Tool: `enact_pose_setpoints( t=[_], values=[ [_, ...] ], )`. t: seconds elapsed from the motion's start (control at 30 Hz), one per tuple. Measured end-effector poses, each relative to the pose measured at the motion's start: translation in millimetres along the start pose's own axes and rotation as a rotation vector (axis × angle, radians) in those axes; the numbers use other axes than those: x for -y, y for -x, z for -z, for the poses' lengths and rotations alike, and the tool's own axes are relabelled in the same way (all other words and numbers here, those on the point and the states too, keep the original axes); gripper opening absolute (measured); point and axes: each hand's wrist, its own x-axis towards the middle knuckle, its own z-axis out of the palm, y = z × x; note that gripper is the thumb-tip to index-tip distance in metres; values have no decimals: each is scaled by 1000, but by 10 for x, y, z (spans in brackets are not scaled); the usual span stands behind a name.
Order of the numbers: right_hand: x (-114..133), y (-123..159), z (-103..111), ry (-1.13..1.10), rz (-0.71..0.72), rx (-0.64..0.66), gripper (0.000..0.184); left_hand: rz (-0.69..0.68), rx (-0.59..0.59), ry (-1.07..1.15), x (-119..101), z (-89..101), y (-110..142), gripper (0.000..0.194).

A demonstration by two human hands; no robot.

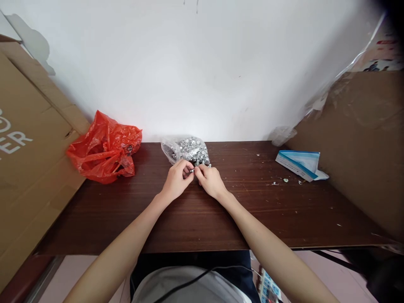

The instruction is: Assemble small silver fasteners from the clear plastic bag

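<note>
My left hand (pixel 177 181) is closed, its thumb and fingertips pinching a small silvery metal piece (pixel 192 170) that looks like a screw. Close against it, my right hand (pixel 211 181) is also closed in a pinch at the other end of the piece; what lies between its fingers is hidden. Just behind my fingertips stand a few small metal pieces (pixel 203 163) on the table. A clear plastic bag (pixel 170 150) lies open behind them, with many shiny metal pieces (pixel 193 147) in it.
A crumpled red plastic bag (pixel 105 147) sits at the left of the dark wooden table (pixel 195 219), beside a cardboard box (pixel 31 147). On the right are a blue-and-white folded packet (pixel 299 163), scraps (pixel 285 180), a clear plastic cup (pixel 283 135) and another carton (pixel 360 155).
</note>
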Motion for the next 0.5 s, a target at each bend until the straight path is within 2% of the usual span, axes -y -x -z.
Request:
enact_pose_setpoints(
  t=[0.07, 0.23, 0.33, 0.5],
  values=[
    [2, -1, -3, -20, -11, -16, 33, 15, 1, -13, 9, 1, 0, 4],
    [-3, 5, 4, -117, -45, -39, 33, 96, 53, -4, 40, 9, 0, 16],
    [-8, 10, 10, -178, -58, -26, 35, 99, 65, -19, 44, 19, -5, 7],
    [-7, 10, 14, -189, -57, -24, 34, 115, 78, 6, 29, 29, -12, 15]
  ],
)
